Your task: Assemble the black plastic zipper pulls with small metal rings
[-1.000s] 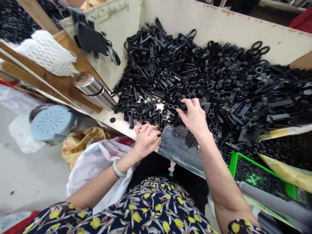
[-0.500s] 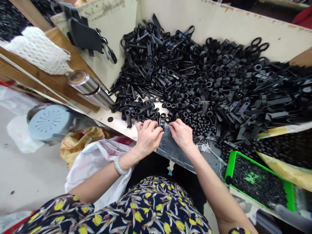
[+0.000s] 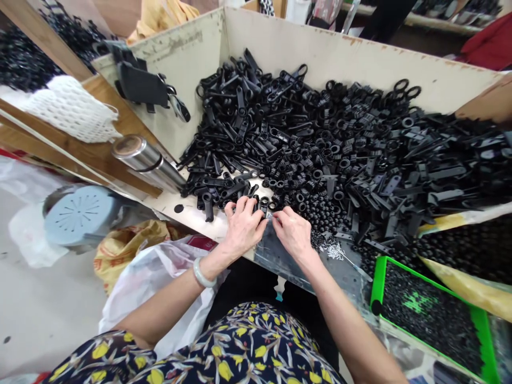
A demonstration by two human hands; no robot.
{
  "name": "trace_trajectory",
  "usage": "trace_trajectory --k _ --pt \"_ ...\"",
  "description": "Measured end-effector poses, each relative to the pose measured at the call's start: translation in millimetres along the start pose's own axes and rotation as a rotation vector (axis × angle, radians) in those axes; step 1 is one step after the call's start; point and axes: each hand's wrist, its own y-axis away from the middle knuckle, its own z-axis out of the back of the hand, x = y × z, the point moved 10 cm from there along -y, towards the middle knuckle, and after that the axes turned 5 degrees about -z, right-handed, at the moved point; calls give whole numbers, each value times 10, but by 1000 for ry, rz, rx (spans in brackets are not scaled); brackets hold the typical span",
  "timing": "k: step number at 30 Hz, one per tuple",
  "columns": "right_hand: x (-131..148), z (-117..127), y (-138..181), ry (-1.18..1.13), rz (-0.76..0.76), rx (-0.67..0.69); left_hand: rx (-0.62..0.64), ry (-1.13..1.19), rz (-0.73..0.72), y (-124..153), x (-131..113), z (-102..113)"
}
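step: I judged this the joining step; both grips met over one black plastic part (image 3: 264, 205) at the desk's near edge
left grip (image 3: 242, 228): fingers curled down and pinching the black plastic part, thumb tucked under, knuckles toward the camera
right grip (image 3: 295, 232): fingertips pressed together right against the same part; I may have had one of the metal pins in them, too small to tell
part location: between my two sets of fingertips, just in front of the pile (image 3: 340, 144), over the dark plastic sheet (image 3: 280, 253)
pile: loose black pieces filled the boxed-in desk (image 3: 191, 212) behind my hands, touching the pale back wall
metal pins (image 3: 334, 248): small bright heap lay on the sheet, just beside my right wrist
green tray (image 3: 376, 277): sat to the right, well apart from both grips, full of tiny dark bits
steel flask (image 3: 146, 160): lay tilted at the left edge, untouched
next move calls for: by my guess, a steady left pinch and fine fingertip alignment from the right, with no sweeping into the pile
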Motion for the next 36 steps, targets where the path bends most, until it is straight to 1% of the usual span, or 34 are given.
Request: trace_trajectory --k 3,5,7,9,11,13,15,16,18,20,22,24,26,29,31,33,36 --pt "-92 168 236 -146 -35 -74 0 8 -2 31 -2 0" --pt "-137 238 422 -232 -50 -92 -4 14 -3 38 4 -14" --pt "-163 253 607 -289 -55 -85 -13 23 -5 34 12 -24" --pt "-183 217 766 -322 -58 -59 -21 29 -14 29 6 -12" --pt "-210 164 883 -337 -64 -36 -42 46 -10 39 -13 55" --pt "-257 142 955 -361 -83 -32 -62 118 14 87 -54 152" --pt "-318 180 1000 -433 -113 -51 -27 332 38 173 -155 180" --pt "-351 220 1020 -494 -128 -68 31 495 59 231 -231 135" --pt "-406 313 1069 -629 -152 -105 213 869 162 392 -415 -74" --pt "-433 387 1136 -735 -161 -129 393 1198 367 605 -591 -352" --pt "-439 413 1219 -778 -170 -131 491 1437 588 797 -729 -588" --pt "-448 403 1309 -774 -192 -122 530 1608 740 910 -838 -749" --pt "-465 392 1388 -754 -215 -115 572 1723 824 965 -923 -844" --pt "-571 390 1449 -736 -275 -117 610 1787 884 980 -968 -876" --pt "-720 407 1448 -685 -340 -151 579 1765 902 952 -924 -860" --pt "-848 396 1400 -568 -374 -162 528 1726 920 918 -850 -850" --pt "-914 285 1268 -371 -368 -100 489 1692 927 877 -771 -863"
